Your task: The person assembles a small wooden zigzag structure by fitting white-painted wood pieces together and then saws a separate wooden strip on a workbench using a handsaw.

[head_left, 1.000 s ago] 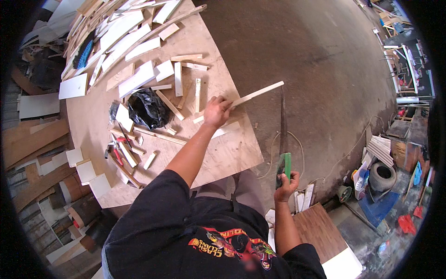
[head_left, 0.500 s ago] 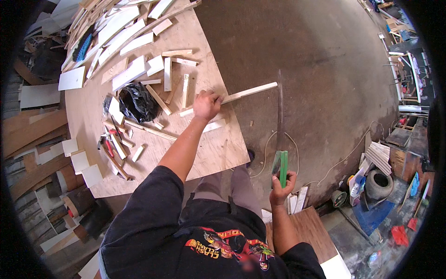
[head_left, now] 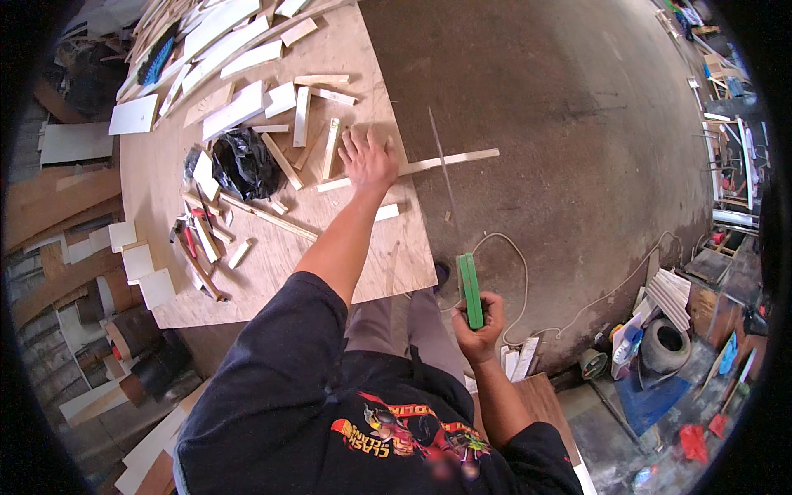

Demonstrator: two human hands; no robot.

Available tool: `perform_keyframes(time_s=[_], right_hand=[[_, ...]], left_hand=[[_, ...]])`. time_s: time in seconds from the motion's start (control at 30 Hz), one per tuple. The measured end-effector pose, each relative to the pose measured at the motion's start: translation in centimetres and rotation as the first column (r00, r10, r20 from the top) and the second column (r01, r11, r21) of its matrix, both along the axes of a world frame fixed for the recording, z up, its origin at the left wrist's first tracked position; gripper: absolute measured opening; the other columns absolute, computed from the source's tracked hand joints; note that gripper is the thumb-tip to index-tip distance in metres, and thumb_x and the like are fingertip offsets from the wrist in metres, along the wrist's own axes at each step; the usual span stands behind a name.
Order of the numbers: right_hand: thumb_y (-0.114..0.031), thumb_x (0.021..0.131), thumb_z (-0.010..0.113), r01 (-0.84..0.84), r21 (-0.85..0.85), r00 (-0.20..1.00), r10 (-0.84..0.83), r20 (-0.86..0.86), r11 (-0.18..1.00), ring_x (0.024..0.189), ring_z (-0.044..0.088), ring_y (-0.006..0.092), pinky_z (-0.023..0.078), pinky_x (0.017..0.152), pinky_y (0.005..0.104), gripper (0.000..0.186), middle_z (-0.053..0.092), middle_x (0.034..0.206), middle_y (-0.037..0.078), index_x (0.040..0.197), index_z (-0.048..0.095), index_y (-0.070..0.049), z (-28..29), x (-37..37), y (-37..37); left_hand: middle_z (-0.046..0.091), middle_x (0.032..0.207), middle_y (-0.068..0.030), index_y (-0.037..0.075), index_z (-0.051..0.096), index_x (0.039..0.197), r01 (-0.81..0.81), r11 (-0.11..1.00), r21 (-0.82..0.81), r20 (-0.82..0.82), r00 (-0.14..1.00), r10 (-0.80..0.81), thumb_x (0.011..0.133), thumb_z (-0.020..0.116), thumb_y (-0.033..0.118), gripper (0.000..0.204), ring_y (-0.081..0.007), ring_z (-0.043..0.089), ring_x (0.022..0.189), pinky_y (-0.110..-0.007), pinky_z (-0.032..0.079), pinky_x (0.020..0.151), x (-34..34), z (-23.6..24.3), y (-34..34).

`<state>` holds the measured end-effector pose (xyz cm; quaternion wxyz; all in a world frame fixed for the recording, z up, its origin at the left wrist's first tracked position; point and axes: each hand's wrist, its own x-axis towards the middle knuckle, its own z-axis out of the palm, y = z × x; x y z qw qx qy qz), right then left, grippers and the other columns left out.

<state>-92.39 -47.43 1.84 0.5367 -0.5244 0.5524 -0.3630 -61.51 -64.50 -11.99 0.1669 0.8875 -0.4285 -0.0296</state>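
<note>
My left hand (head_left: 371, 162) lies open and flat over a thin pale wooden strip (head_left: 470, 156), fingers stretched toward the table's far side. The strip lies on the plywood tabletop (head_left: 388, 256) and juts out past its right edge. Closed around the green handle (head_left: 472, 293) of a handsaw is my right hand (head_left: 481, 328), low beside the table's near right corner. The saw's thin blade (head_left: 443, 161) is seen nearly edge-on and crosses the overhanging part of the strip. I cannot tell whether its teeth touch the wood.
Several offcuts, a black plastic bag (head_left: 245, 163), a hammer (head_left: 200, 268) and red-handled pliers (head_left: 190, 240) share the tabletop. Boards pile up (head_left: 223, 58) at its far left. A pale cord (head_left: 525, 280) curls over the floor; a tyre-like ring (head_left: 665, 346) sits at right.
My right hand has brought the saw leftward, so its blade now crosses the strip. My left hand has gone from gripping the strip to lying flat on it with fingers spread.
</note>
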Motion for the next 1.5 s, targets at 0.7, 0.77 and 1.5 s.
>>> perform_keyframes(time_s=[0.7,0.77,1.5], right_hand=[[-0.013,0.090,0.071,-0.044,-0.258,0.940,-0.048,-0.338,0.965,0.057,0.056,0.0129,0.045,0.055,0.0308,0.015,0.058,0.064,0.005,0.085,0.064,-0.001,-0.7,4.5,-1.2],[-0.013,0.089,0.072,-0.081,-0.288,0.943,-0.019,-0.332,0.954,0.054,0.056,0.0166,0.045,0.053,0.0330,0.015,0.058,0.063,0.007,0.086,0.063,-0.001,-0.6,5.0,-1.3],[-0.010,0.085,0.075,-0.055,-0.230,0.927,-0.036,-0.374,0.972,0.054,0.063,0.0267,0.049,0.054,0.0365,0.014,0.062,0.065,0.013,0.086,0.064,-0.002,-0.4,5.3,0.7]], left_hand=[[0.025,0.162,-0.0177,0.014,0.041,0.149,-0.056,0.980,0.190,-0.072,0.995,0.071,0.098,0.048,0.043,0.059,-0.0390,0.016,0.152,-0.063,0.024,0.117,-0.3,1.4,-0.6],[0.025,0.162,-0.0179,0.014,0.042,0.148,-0.050,0.980,0.193,-0.055,0.997,0.062,0.098,0.049,0.041,0.058,-0.0393,0.017,0.152,-0.063,0.024,0.116,-0.2,1.1,-0.6],[0.025,0.161,-0.0161,0.017,0.041,0.148,-0.055,0.979,0.196,-0.027,0.998,0.061,0.097,0.051,0.039,0.056,-0.0385,0.016,0.151,-0.062,0.026,0.115,-0.4,0.9,-1.0]])
